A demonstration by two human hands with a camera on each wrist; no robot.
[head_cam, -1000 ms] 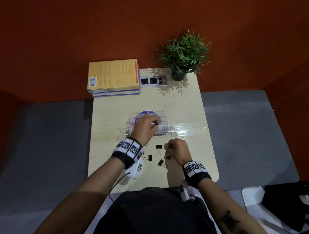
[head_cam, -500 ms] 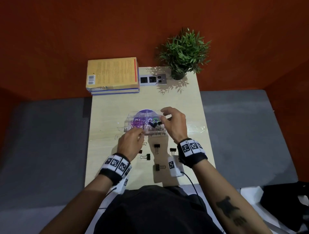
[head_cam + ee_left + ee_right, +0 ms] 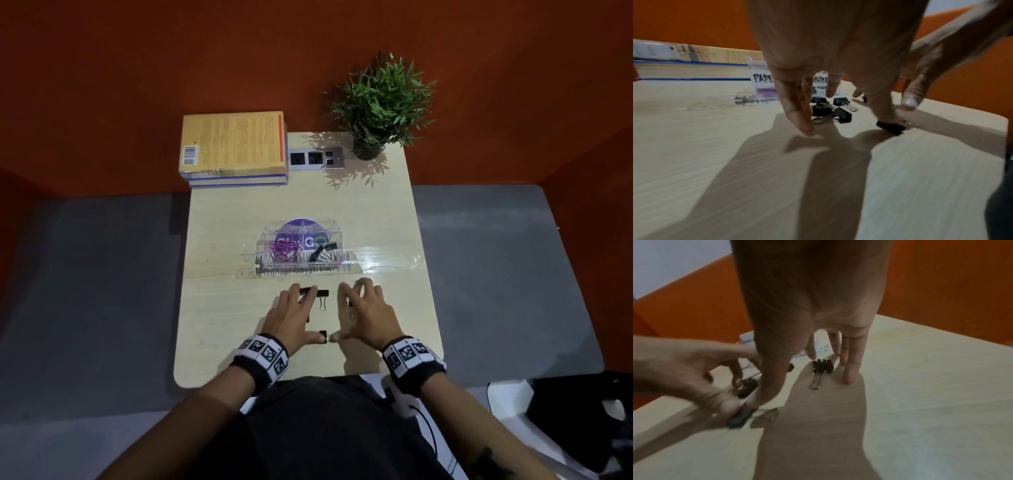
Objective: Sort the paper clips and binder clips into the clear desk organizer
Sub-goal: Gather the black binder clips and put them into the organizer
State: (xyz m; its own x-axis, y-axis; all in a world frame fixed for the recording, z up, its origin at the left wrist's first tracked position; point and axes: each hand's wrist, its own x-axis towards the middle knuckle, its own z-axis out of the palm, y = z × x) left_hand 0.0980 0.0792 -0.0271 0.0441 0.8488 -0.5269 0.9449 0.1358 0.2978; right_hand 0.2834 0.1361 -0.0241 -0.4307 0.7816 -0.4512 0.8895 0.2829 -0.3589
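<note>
The clear desk organizer (image 3: 337, 229) stands mid-table. Purple paper clips (image 3: 283, 249) fill its left compartment and black binder clips (image 3: 323, 253) lie in its right one. Several loose binder clips lie in front of it. My left hand (image 3: 291, 317) is spread over them, its fingers on one clip (image 3: 304, 291) beside another (image 3: 322, 294). My right hand (image 3: 364, 313) rests fingers-down next to a clip (image 3: 823, 366). Both thumbs touch the nearest clip (image 3: 323, 334) (image 3: 891, 127). Neither hand holds anything.
A stack of books (image 3: 234, 147) sits at the back left. A socket plate (image 3: 315, 159) and a potted plant (image 3: 380, 102) are at the back right. Clear tape (image 3: 387, 262) runs along the table right of the organizer. The table's front edge (image 3: 212, 380) is just behind my wrists.
The right hand has left the organizer's right compartment and come back down to the loose binder clips. The left hand has spread out over them.
</note>
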